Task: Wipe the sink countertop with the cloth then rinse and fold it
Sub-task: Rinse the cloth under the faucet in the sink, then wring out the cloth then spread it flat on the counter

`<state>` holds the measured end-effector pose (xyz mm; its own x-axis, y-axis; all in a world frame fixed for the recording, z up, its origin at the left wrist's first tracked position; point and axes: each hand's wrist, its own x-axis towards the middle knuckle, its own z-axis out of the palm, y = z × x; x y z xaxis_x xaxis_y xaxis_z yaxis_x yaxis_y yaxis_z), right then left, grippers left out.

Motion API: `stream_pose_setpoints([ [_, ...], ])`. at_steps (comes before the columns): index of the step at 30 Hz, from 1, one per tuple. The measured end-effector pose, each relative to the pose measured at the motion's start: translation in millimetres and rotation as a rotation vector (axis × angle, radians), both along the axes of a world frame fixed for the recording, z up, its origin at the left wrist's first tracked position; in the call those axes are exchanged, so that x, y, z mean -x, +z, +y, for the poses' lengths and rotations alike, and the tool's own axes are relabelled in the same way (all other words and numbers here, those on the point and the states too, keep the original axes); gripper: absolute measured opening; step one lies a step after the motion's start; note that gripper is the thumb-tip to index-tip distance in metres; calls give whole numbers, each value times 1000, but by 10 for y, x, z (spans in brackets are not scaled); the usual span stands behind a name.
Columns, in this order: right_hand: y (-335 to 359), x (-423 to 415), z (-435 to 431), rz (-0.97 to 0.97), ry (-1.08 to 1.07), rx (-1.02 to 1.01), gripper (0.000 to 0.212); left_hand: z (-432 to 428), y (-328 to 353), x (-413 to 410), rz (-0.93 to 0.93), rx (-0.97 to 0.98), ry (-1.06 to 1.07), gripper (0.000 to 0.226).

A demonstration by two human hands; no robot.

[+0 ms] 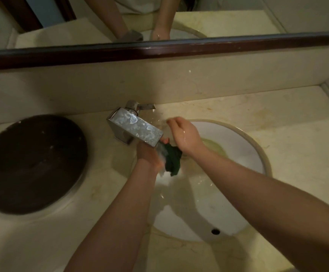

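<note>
Cloth: dark green, bunched beneath the faucet, over the sink.
Left hand grip: curled round the cloth, in running water.
Right hand grip: loosely spread, holding nothing, just beside the cloth.

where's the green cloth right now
In the head view, the green cloth is bunched in the left hand under the faucet spout, over the left side of the sink basin, beside the right hand.

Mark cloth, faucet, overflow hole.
cloth (173, 159): head view, dark green bunched fabric below the spout.
faucet (136, 124): head view, top face of the square spout.
overflow hole (215, 231): head view, the dark opening in the basin wall.
</note>
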<state>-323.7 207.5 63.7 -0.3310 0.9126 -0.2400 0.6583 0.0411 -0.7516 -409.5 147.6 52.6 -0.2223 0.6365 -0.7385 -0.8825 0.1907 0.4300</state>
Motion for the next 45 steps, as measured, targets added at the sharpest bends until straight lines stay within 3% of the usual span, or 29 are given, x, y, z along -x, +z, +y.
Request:
stream_pose_setpoints([
  [9, 385, 370, 163, 243, 188, 143, 36, -119, 66, -24, -43, -55, 148, 28],
  [12, 428, 343, 128, 168, 214, 113, 42, -148, 40, -54, 31, -65, 166, 22],
  [16, 451, 138, 151, 143, 363, 227, 44, -242, 16, -209, 74, 59, 216, 22],
  [19, 327, -252, 6, 187, 232, 343, 49, -378, 14, -403, 8, 132, 240, 27],
  [23, -140, -1111, -135, 115, -170, 769, 55, -486, 190, -738, 65, 93, 182, 22],
  [26, -347, -1600, -340, 212, -246, 1186, 73, -484, 288, -948, 225, 42, 81, 12],
  [29, -332, -1752, -547, 426, -221, 1401, 76, -469, 347, -1085, 309, -68, 89, 18],
  [34, 19, -1684, -556, 914, 3, 1597, 62, -476, 629, -1396, 264, -317, 24, 23],
  [36, 158, -1715, -497, 980, 193, 1593, 59, -517, 747, -1479, 245, -381, -53, 25],
  [40, 331, -1856, -411, 937, 643, 1669, 76, -601, 894, -1493, 207, -453, -129, 18],
  [43, 402, -1914, -343, 846, 683, 1726, 72, -617, 965, -1482, 204, -459, -151, 12],
  [45, 485, -1941, -274, 642, 751, 1693, 58, -611, 1010, -1497, 194, -419, -146, 17],
])
